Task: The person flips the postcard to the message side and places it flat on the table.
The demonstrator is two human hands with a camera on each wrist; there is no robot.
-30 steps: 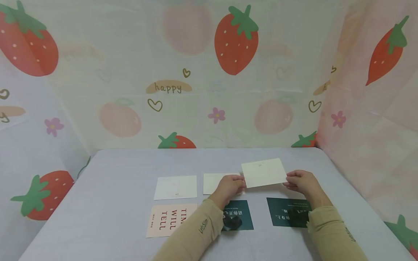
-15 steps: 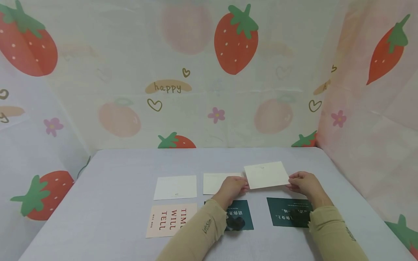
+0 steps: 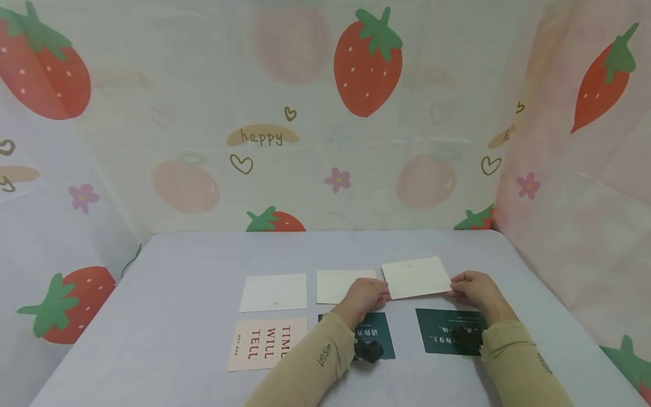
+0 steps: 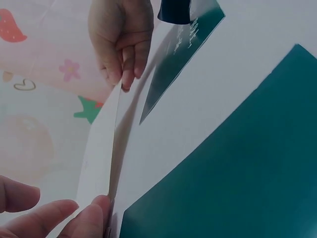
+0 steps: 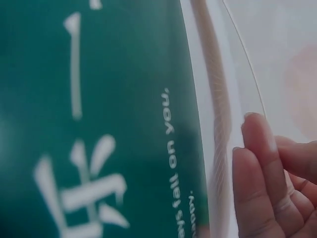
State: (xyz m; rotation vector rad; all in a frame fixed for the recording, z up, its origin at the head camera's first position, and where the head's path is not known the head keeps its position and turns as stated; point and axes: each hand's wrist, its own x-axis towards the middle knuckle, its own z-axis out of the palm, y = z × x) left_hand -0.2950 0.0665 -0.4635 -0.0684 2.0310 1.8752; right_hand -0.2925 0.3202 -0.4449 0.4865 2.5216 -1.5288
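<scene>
I see arms [image 3: 310, 362] angled inward | left hand [image 3: 362, 298], right hand [image 3: 479, 291]: fingers [image 5: 258, 144] pinch opposite ends of cream card [image 3: 417, 278], tilted above surface [image 3: 173, 316]

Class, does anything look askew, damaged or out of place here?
The cream card held between left hand and right hand slants, while the white card at the far row's left end lies nearly level. The pink card reads sideways. No damage shows.

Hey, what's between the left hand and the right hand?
A white card, pinched on one side by the left hand and on the other by the right hand. Head and left wrist views show it.
</scene>
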